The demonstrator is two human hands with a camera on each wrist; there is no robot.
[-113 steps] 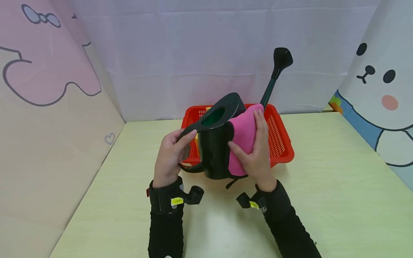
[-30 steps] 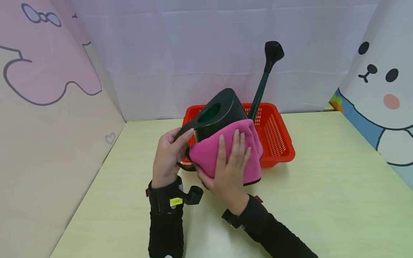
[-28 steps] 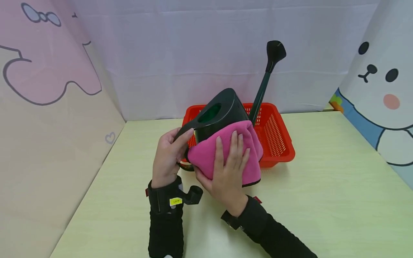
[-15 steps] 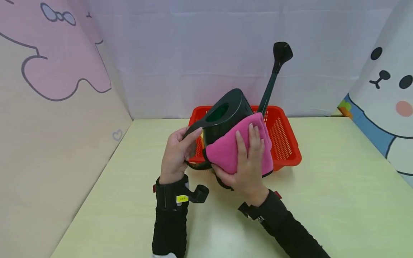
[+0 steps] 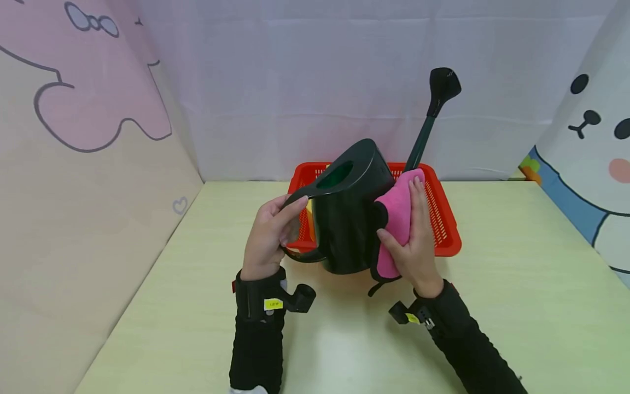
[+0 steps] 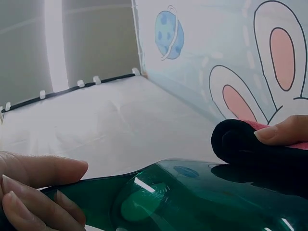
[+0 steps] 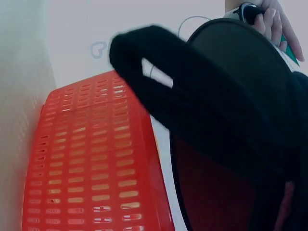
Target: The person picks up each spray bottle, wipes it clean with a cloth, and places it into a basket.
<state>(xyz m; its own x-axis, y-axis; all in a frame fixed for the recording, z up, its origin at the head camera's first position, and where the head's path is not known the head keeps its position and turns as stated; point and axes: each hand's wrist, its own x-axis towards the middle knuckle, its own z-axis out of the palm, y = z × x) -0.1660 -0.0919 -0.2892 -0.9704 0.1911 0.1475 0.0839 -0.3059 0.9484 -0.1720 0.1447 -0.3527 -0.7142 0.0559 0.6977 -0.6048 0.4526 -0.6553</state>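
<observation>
A dark green watering can point(image 5: 344, 235) is held tilted above the table in the head view, its long spout point(image 5: 422, 139) rising to a black sprinkler head point(image 5: 444, 90). My left hand point(image 5: 269, 236) grips its handle at the left. On the other side my right hand point(image 5: 415, 243) holds a pink cloth point(image 5: 397, 210) with black edging against the can's right side, below the spout. The left wrist view shows the folded black edge of the cloth point(image 6: 236, 142) under the right thumb. In the right wrist view a blurred dark loop point(image 7: 168, 57) crosses the can's base.
Behind the can stands a red plastic basket point(image 5: 445, 241) with slotted walls, close to the back curtain point(image 5: 275, 98). Something yellow point(image 5: 310, 216) shows inside it, mostly hidden by the can. The pale table point(image 5: 197, 306) extends to both sides, with printed curtains left and right.
My right hand has slid the cloth from the front of the can to its right side, baring the front. The left hand keeps its grip on the handle. The head view has shifted slightly.
</observation>
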